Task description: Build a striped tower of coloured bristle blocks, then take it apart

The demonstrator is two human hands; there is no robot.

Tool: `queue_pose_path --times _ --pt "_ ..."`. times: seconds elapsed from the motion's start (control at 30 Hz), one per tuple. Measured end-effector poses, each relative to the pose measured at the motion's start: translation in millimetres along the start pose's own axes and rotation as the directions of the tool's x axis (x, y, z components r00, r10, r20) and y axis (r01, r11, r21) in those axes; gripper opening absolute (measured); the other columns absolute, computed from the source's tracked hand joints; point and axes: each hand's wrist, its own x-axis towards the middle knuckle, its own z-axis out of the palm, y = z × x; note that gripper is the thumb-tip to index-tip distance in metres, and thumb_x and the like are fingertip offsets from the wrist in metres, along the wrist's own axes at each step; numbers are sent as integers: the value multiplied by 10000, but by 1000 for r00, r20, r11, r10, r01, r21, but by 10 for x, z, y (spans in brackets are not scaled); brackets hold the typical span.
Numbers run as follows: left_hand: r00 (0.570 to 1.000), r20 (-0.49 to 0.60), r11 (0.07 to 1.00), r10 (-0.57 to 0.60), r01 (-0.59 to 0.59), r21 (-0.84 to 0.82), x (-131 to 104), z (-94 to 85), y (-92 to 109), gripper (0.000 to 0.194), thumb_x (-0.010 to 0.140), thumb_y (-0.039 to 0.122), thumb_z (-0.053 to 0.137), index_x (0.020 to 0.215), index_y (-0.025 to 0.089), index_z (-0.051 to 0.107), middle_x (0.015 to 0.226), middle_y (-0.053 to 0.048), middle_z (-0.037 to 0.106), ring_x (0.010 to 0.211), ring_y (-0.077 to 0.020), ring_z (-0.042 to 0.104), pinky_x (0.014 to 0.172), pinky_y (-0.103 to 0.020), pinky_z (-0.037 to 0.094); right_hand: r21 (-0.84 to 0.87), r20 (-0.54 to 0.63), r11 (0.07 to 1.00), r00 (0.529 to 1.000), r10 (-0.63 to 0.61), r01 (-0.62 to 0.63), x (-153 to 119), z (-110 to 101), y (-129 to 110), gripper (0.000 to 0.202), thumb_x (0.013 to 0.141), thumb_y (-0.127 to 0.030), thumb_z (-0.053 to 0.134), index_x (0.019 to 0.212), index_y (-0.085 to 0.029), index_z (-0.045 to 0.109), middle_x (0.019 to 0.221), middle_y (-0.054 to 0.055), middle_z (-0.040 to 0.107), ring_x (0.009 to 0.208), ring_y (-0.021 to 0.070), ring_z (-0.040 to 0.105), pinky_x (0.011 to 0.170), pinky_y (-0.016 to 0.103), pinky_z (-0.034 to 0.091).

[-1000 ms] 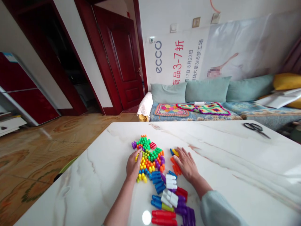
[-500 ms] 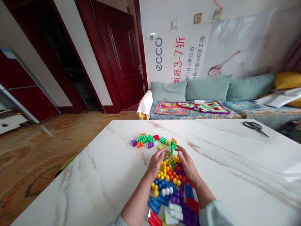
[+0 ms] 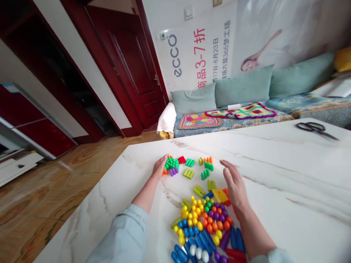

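Observation:
My left hand (image 3: pixel 159 167) lies against the left side of a cluster of green plastic toy pieces (image 3: pixel 171 162), with orange pieces and a purple piece (image 3: pixel 173 171) around it. Its fingers look stretched out, though the cluster partly hides them. On the right, my right hand (image 3: pixel 233 182) is open, fingers extended, beside the pile near a flat yellow piece (image 3: pixel 220 195). Nothing shows in its grasp. Between my arms spreads a loose pile of round-headed pieces, with yellow ones (image 3: pixel 194 212), orange ones (image 3: pixel 210 225), blue ones (image 3: pixel 204 241) and white ones (image 3: pixel 199 252).
A white marbled table (image 3: pixel 131 157) carries everything. Small green pieces (image 3: pixel 190 162), a red piece (image 3: pixel 181 160) and lime pieces (image 3: pixel 188 173) lie near its far side. Black scissors (image 3: pixel 315 129) rest at the far right. Behind stands a sofa with green cushions (image 3: pixel 242 86).
My hands have moved apart: the left went left to the green cluster, the right moved right. Pieces at the pile's far end now lie more spread out. The view has tilted.

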Motion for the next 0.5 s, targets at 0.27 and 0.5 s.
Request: queue_pose_path --times 0.27,0.5 --pt "879 470 988 78 -5 -154 -234 603 414 511 770 545 620 1084 150 695 1156 -96 675 1155 -288 570 1028 -402 419 -115 279 993 958 66 -35 20 59 22 628 885 -641 359 1417 -310 392 1507 42 348 1406 269 253 1136 558 146" --pt "769 633 932 87 161 -324 -513 607 673 514 827 539 561 1114 123 657 1153 -161 663 1060 -297 625 927 -431 477 140 218 971 963 158 -191 31 29 -35 586 864 -647 408 1236 -235 596 1272 81 608 1162 266 556 1004 445 412"
